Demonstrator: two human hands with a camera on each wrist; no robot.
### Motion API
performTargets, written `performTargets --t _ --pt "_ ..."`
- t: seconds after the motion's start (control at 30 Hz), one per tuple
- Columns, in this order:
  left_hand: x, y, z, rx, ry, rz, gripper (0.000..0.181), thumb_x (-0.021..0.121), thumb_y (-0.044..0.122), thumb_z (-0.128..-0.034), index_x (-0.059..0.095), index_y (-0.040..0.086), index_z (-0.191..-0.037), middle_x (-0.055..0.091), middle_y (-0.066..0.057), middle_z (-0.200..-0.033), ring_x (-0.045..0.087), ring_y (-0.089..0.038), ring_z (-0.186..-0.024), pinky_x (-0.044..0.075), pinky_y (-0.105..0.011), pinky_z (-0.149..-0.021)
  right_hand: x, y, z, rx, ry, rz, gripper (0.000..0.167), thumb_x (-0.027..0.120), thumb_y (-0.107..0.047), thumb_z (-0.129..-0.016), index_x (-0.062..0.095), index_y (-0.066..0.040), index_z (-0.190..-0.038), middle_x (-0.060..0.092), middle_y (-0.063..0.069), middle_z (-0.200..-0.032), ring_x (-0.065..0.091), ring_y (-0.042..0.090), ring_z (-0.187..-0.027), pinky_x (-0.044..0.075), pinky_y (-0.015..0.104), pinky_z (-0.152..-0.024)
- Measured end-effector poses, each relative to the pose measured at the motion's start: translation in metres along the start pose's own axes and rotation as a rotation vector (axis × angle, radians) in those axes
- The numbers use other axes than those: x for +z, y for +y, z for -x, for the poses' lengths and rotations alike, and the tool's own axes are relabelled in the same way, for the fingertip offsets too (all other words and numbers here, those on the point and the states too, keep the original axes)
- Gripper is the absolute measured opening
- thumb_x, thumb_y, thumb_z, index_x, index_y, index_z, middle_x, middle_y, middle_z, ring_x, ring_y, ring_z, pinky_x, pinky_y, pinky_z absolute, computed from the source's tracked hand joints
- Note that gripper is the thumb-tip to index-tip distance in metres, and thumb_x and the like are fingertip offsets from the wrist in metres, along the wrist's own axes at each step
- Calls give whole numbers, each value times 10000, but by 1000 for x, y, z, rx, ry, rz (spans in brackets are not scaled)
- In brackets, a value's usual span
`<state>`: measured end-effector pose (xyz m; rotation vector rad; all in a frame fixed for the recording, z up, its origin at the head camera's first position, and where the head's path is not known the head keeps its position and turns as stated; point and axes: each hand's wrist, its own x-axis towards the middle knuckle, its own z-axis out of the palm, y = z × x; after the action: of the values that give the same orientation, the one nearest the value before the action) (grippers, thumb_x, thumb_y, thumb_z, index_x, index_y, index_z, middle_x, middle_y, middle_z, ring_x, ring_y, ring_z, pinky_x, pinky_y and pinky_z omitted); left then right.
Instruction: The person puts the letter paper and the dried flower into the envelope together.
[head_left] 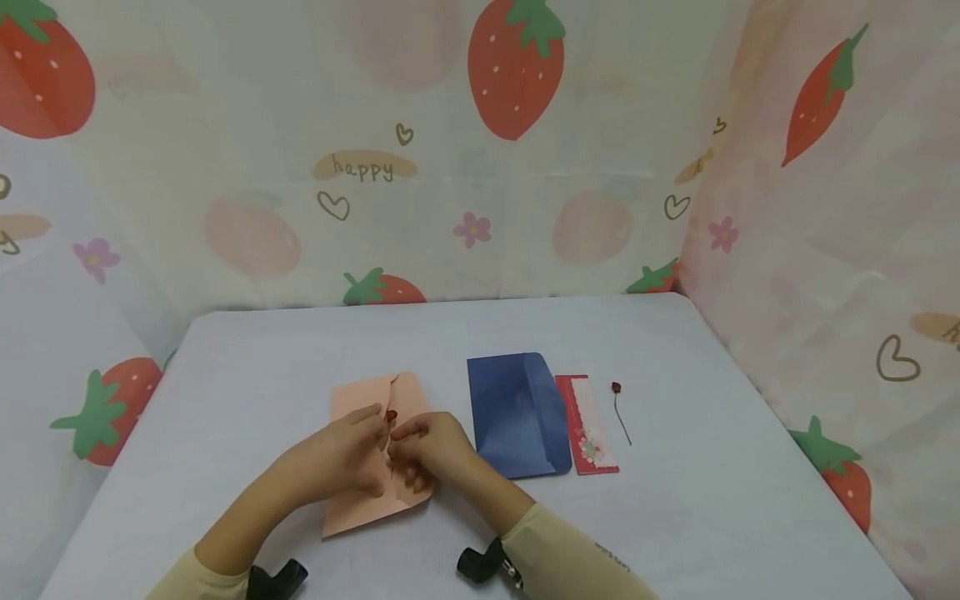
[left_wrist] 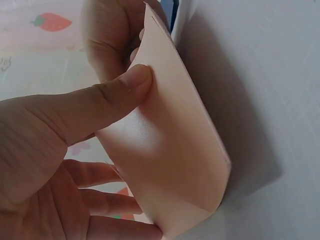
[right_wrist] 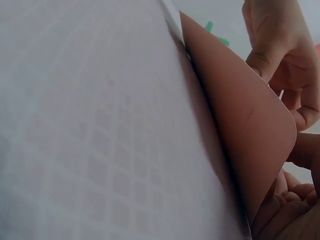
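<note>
A peach envelope (head_left: 352,508) lies tilted on the table, its near edge raised off the cloth in the wrist views. My left hand (head_left: 341,454) holds it, the thumb (left_wrist: 137,77) pressing on its surface and the other fingers spread at its side. A small dried flower with a dark red head (head_left: 392,415) and thin stem is at the envelope's flap, between both hands. My right hand (head_left: 431,446) has curled fingers and appears to pinch the flower's stem; the exact contact is hidden. In the right wrist view the envelope (right_wrist: 245,115) partly covers the right fingers.
Right of the hands lies a dark blue envelope (head_left: 502,417). Beside it is a red and white card (head_left: 592,425) with flower decoration, partly touching the blue envelope. Farther right is another dried red flower (head_left: 617,388) on a thin stem. A strawberry-print curtain (head_left: 450,192) stands behind the white table (head_left: 675,517).
</note>
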<state>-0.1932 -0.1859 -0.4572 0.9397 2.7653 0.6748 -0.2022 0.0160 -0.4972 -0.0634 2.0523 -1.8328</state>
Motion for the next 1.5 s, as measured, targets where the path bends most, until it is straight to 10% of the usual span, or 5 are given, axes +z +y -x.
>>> performTargets --t 0.2,1.5 --pt "-1 2 0 -10 -16 24 614 908 332 -759 626 63 -1235 463 -280 -1521 457 -457 -1407 438 -555 -1090 1 1 1 14 -21 25 110 786 -110 -860 751 -93 -962 587 56 -501 544 126 -356 474 277 -358" --pt "0 9 -2 -24 -17 95 443 916 300 -743 596 196 -1031 462 -275 -1521 480 -469 -1381 478 -550 -1031 13 10 1 -128 -24 181 142 659 9 -876 702 -111 -939 583 7 -544 487 93 -326 370 238 -310"
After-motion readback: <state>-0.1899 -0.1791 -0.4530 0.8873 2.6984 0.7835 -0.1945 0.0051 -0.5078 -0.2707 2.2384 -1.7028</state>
